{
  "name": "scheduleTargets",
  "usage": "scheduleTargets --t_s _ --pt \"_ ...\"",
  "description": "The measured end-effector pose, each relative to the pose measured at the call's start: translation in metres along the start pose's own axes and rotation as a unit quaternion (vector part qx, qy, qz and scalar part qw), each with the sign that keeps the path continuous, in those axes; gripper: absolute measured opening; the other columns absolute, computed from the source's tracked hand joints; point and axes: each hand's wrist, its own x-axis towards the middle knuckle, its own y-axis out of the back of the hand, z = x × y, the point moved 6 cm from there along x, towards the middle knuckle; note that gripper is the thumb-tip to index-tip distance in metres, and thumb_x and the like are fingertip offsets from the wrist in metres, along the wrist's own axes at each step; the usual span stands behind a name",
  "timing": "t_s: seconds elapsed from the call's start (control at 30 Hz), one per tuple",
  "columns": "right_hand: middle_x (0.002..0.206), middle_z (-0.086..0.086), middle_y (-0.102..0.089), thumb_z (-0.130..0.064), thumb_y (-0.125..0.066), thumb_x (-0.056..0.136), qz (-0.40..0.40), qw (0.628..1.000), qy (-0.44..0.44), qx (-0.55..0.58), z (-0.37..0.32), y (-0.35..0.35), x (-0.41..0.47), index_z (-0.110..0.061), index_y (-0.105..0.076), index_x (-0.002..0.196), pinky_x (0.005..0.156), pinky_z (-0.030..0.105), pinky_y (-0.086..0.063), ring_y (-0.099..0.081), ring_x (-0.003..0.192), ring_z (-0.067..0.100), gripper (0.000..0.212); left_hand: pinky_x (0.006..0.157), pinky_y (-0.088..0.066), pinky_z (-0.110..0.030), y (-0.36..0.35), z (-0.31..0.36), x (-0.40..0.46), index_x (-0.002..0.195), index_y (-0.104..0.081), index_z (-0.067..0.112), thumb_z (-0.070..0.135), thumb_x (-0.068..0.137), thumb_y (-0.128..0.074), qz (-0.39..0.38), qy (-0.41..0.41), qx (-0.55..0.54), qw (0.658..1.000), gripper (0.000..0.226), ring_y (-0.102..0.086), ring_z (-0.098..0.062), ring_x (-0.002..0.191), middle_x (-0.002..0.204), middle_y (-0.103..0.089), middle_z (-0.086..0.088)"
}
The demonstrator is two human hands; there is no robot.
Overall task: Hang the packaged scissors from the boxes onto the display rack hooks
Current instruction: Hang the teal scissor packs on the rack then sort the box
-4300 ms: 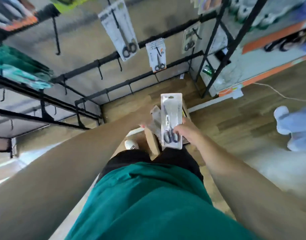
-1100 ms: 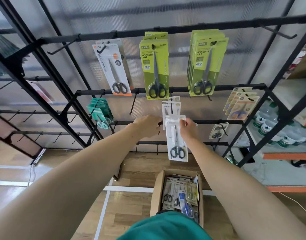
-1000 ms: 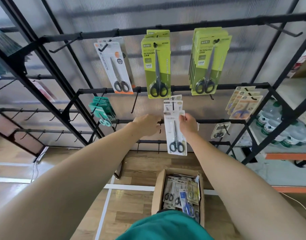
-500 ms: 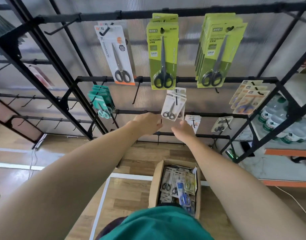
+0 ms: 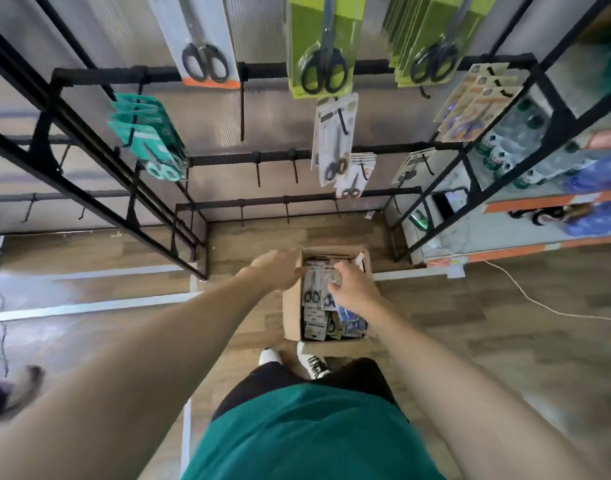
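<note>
Black display rack (image 5: 297,69) fills 12 o'clock, carded scissors hanging on hooks. Cardboard box (image 5: 292,306) on floor at centre, packaged scissors (image 5: 312,289) piled inside. Left hand (image 5: 278,271) at box's 10 o'clock rim, fingers reaching in, grip unclear. Right hand (image 5: 354,287) over packs, fingers curled, hold unclear.

open-topped box (image 5: 292,306) reachable from above, rack bars (image 5: 297,154) beyond
</note>
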Motion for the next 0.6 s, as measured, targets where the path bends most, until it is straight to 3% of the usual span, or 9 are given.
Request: scheduleTargets --t_s 0.1,0.17,0.27,0.37,0.6 --pt "0.123 0.01 -0.061 -0.028 -0.054 0.099 0.003 1.0 -0.028 0.001 0.018 -0.016 -0.013 -0.015 -0.051 0.13 0.073 0.03 -0.042 -0.062 0.1 0.026 0.034 0.094 -0.051 -0.045 -0.03 0.004 0.006 0.14 -0.044 0.021 0.054 0.098 -0.036 -0.055 -0.01 0.027 0.998 0.054 -0.057 -0.031 0.118 0.135 -0.057 -0.008" --pt "0.125 0.008 -0.062 -0.028 -0.053 0.1 0.029 0.998 -0.051 0.011 0.03 -0.018 -0.021 -0.016 -0.05 0.135 0.07 0.029 -0.042 -0.063 0.094 0.024 0.037 0.094 -0.05 -0.043 -0.04 0.01 0.008 0.143 -0.039 0.024 0.056 0.099 -0.034 -0.08 -0.026 0.061 0.995 0.055 -0.055 -0.03 0.121 0.139 -0.054 -0.008" --pt "0.131 0.006 -0.058 -0.028 -0.051 0.101 0.046 0.996 -0.076 0.021 0.048 -0.024 -0.038 -0.015 -0.046 0.141 0.076 0.03 -0.044 -0.061 0.108 0.025 0.043 0.089 -0.05 -0.04 -0.046 0.024 0.011 0.143 -0.039 0.024 0.052 0.101 -0.034 -0.093 -0.036 0.098 0.99 0.05 -0.055 -0.032 0.119 0.136 -0.055 -0.01" --pt "0.138 0.004 -0.055 -0.028 -0.054 0.099 0.047 0.992 -0.107 0.047 0.071 -0.034 -0.043 -0.019 -0.044 0.144 0.091 0.039 -0.053 -0.06 0.113 0.022 0.047 0.089 -0.05 -0.041 -0.05 0.045 0.019 0.142 -0.04 0.021 0.048 0.103 -0.035 -0.093 -0.063 0.119 0.987 0.048 -0.056 -0.033 0.116 0.13 -0.058 -0.011" --pt "0.13 0.011 -0.055 -0.017 -0.054 0.098 0.039 0.982 -0.139 0.124 0.121 -0.063 -0.02 -0.01 -0.047 0.139 0.094 0.043 -0.051 -0.058 0.116 0.03 0.042 0.09 -0.049 -0.045 -0.071 0.081 0.057 0.15 -0.032 0.013 0.046 0.103 -0.036 -0.151 -0.08 0.133 0.976 0.057 -0.059 -0.035 0.107 0.12 -0.063 -0.018"
